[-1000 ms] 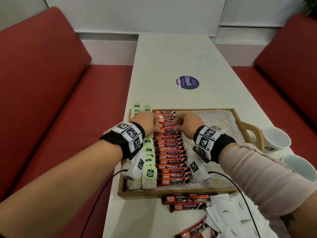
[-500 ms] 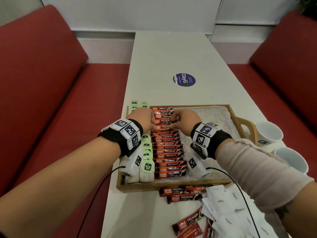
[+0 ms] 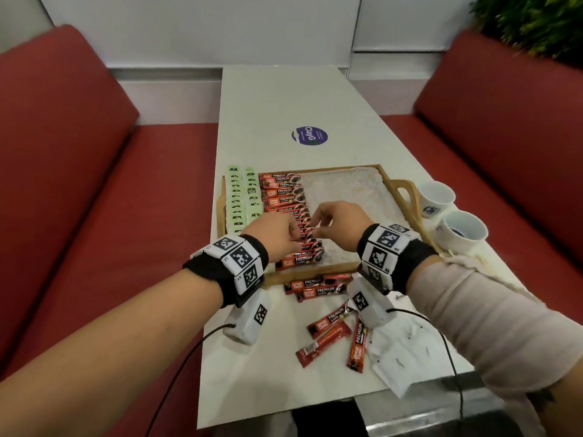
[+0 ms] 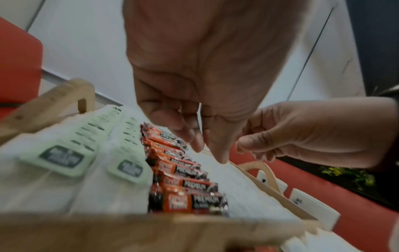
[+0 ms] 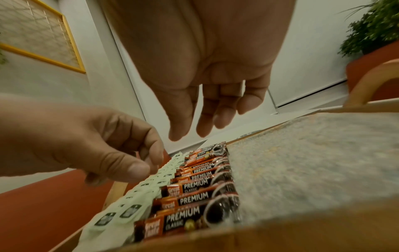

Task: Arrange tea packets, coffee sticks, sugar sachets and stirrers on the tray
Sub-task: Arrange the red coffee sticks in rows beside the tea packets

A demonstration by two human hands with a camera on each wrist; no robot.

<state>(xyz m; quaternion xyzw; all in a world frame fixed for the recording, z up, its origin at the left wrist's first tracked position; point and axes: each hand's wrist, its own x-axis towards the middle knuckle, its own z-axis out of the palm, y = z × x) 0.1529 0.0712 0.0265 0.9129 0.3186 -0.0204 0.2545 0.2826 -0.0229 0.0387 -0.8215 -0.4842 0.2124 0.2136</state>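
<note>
While both hands hover over the wooden tray (image 3: pixel 388 176), holding nothing | left hand (image 3: pixel 273 233) loosely curled, right hand (image 3: pixel 339 223) relaxed | loose red-and-black coffee sticks (image 3: pixel 328 323) lie on the table nearer than the tray, slanted, nearer the right hand.

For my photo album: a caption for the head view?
Both hands hover over coffee sticks rowed beside tea packets on a wooden tray.
</note>
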